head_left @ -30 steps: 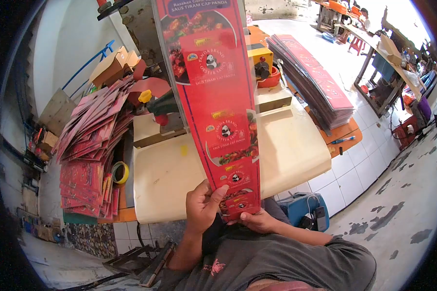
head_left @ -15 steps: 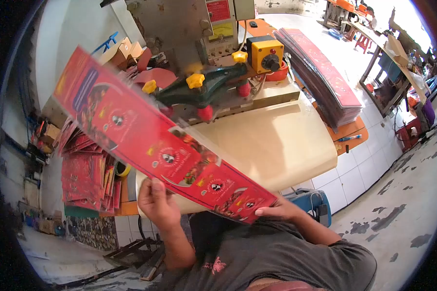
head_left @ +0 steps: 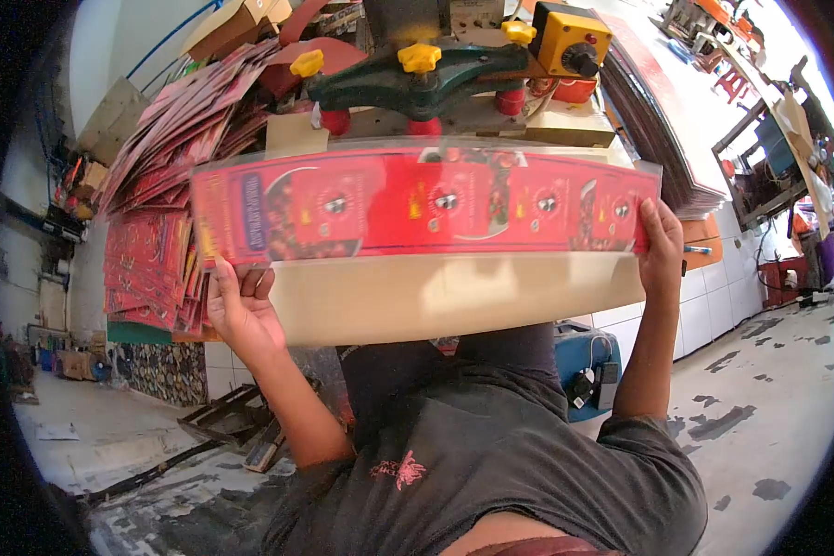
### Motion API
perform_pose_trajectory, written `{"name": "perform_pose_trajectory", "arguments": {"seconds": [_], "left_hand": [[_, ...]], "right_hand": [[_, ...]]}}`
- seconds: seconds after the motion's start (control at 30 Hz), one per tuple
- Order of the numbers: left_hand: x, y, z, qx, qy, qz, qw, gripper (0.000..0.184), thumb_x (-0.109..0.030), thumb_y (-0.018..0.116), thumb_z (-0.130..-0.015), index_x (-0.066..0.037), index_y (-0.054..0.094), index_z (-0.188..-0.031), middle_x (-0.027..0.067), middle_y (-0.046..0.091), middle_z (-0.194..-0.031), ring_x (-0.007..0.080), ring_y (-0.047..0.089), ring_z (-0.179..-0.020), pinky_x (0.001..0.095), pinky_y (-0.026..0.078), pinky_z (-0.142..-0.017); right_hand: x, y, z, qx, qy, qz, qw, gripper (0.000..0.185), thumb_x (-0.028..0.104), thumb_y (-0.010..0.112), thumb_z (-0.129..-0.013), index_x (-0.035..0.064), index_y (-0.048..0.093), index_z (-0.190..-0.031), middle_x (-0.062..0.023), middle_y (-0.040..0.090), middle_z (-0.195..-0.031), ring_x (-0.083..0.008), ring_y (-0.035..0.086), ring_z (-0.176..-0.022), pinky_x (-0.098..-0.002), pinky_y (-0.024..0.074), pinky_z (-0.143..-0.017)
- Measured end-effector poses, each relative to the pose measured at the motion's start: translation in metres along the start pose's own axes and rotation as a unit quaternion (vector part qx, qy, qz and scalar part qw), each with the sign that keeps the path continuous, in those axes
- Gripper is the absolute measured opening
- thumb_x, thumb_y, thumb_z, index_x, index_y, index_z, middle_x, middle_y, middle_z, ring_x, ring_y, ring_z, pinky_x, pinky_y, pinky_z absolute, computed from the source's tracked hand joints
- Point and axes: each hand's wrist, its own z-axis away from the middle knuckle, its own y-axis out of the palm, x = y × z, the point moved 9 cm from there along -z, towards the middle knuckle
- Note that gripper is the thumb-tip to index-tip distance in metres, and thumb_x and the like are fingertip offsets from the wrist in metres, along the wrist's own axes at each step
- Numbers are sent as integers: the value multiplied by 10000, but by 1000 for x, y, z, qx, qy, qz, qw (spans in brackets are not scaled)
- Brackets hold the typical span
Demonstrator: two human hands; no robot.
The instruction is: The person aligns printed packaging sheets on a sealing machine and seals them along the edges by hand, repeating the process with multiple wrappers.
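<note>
A long red printed plastic sheet point(head_left: 389, 213), with food pictures and a clear border, is stretched level across the front of a press machine. Near its lower left corner, my left hand point(head_left: 244, 301) pinches the edge between thumb and fingers. My right hand point(head_left: 660, 243) grips the opposite short end, thumb on the printed face. Below and behind the sheet lies the machine's cream-coloured padded bed point(head_left: 454, 296). Just beyond the sheet is the press head's dark green bracket point(head_left: 417, 79), with yellow star knobs point(head_left: 419, 58) above and red feet below.
Piles of red printed pieces point(head_left: 148, 264) lean at the left. A stack of long sheets point(head_left: 658, 130) lies at the right behind the bed. A yellow control box point(head_left: 570, 42) with a black dial sits by the bracket. A blue case point(head_left: 588, 371) stands under the bed's right side.
The sheet has swung from a steep slant to nearly level in front of the bracket. My left hand moved left to its end; my right hand rose to the right. The camera view shifted too.
</note>
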Motion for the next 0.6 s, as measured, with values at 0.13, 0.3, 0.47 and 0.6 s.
{"name": "perform_pose_trajectory", "arguments": {"seconds": [0.13, 0.3, 0.47, 0.6], "left_hand": [[11, -33, -8, -74, -22, -33, 996, 211, -215, 650, -1012, -11, 640, -1064, 91, 719, -888, 178, 724, -768, 278, 609, -676], [27, -54, -19, -11, -73, -135, 988, 197, -213, 670, -1001, -23, 617, -1011, 113, 727, -886, 196, 729, -764, 271, 594, -662], [55, -58, -13, 17, -111, -155, 981, 224, -240, 668, -1005, -40, 584, -950, 123, 724, -864, 197, 723, -733, 263, 571, -634], [52, -56, -10, -6, -88, -178, 980, 259, -289, 656, -1012, -54, 586, -927, 104, 711, -778, 168, 684, -644, 251, 545, -594]], "right_hand": [[-5, 1, -14, -3, -10, 14, 1000, 316, 258, 555, -1068, -26, 638, -1181, -58, 701, -1086, -78, 637, -918, -243, 514, -842], [-16, 7, -20, -23, -33, 82, 996, 330, 275, 588, -1055, -24, 648, -1180, -41, 704, -1068, -65, 615, -916, -238, 492, -827], [-29, -4, -20, -31, -4, 54, 998, 341, 285, 564, -1065, -25, 645, -1185, -36, 703, -1068, -59, 622, -915, -220, 492, -831], [-29, -10, -21, -49, -14, 94, 994, 346, 290, 562, -1067, -26, 649, -1176, -38, 706, -1061, -60, 628, -912, -215, 492, -820]]}}
